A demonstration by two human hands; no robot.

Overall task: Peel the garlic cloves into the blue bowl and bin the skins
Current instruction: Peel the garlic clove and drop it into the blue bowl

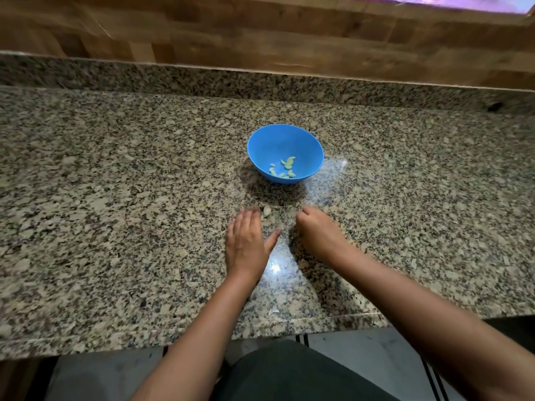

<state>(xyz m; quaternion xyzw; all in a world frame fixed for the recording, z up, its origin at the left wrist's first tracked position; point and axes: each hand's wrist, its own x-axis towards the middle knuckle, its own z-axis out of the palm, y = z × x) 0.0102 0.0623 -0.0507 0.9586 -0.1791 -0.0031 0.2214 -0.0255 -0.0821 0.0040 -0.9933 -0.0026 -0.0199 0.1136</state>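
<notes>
A blue bowl (285, 140) stands on the speckled granite counter (115, 198) and holds several peeled garlic cloves (285, 168). In front of the bowl, my left hand (246, 241) lies flat on the counter with its fingers straight. A pale garlic piece (266, 210) sits on the stone just beyond its fingertips. To the right, my right hand (315, 230) has its fingers curled under; whether it holds anything is hidden. A small white scrap of skin (273, 312) lies near the counter's front edge.
A granite upstand and a wooden wall panel (260, 33) close off the back. The counter's front edge (202, 340) runs just before my body, with tiled floor below. No bin is in view.
</notes>
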